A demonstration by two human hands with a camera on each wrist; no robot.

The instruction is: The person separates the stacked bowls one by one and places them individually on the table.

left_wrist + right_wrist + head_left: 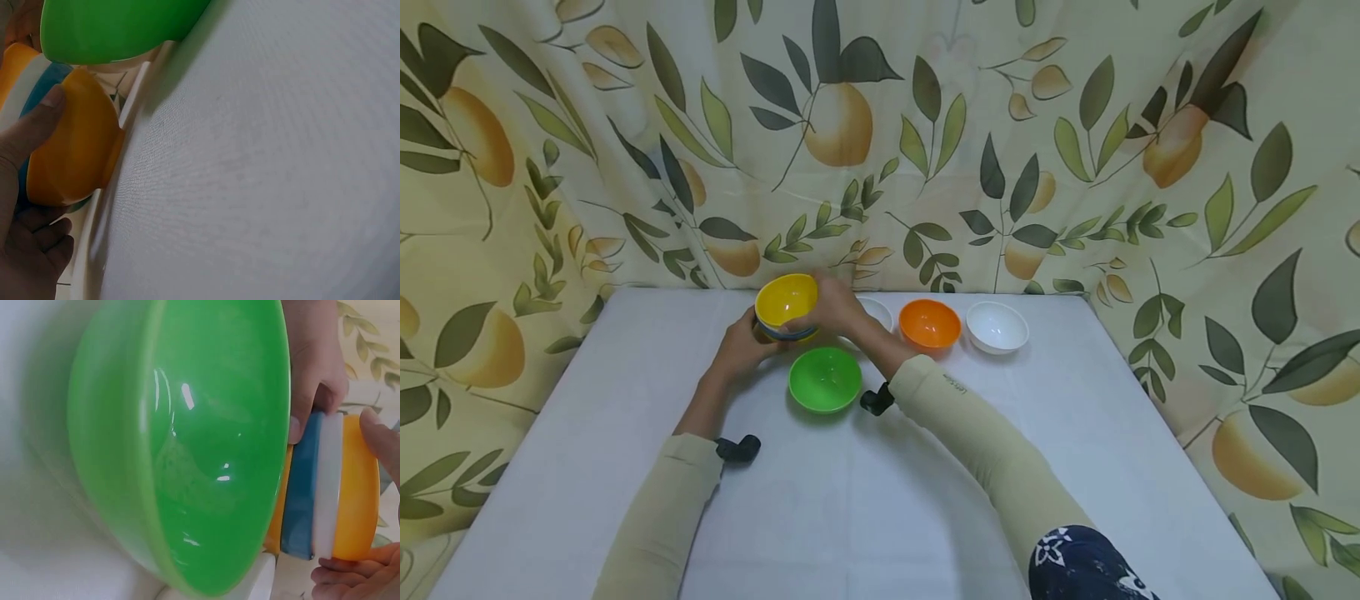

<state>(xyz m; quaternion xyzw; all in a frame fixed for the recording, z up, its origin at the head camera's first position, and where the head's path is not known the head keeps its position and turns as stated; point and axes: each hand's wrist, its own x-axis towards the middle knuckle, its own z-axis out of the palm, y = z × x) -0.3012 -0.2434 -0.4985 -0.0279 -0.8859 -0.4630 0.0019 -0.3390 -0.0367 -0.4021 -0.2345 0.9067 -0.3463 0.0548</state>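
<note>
A stack of nested bowls stands at the table's back left: a yellow bowl (786, 298) on top, then a white bowl (328, 487), a blue bowl (301, 487) and a yellow-orange bowl (84, 144) lowest. My left hand (741, 350) grips the stack low on its left, thumb across the blue and lowest bowls. From the right, my right hand (835, 307) holds the top yellow bowl, thumb and fingers spread on opposite sides of it. Directly in front of the stack sits a green bowl (825, 379), upright, touched by neither hand.
Behind my right wrist a white bowl (877, 313) is partly hidden. Farther right are an orange bowl (929, 323) and another white bowl (997, 327). A white cloth covers the table (820, 508); a fruit-patterned curtain (955, 208) hangs along its back edge.
</note>
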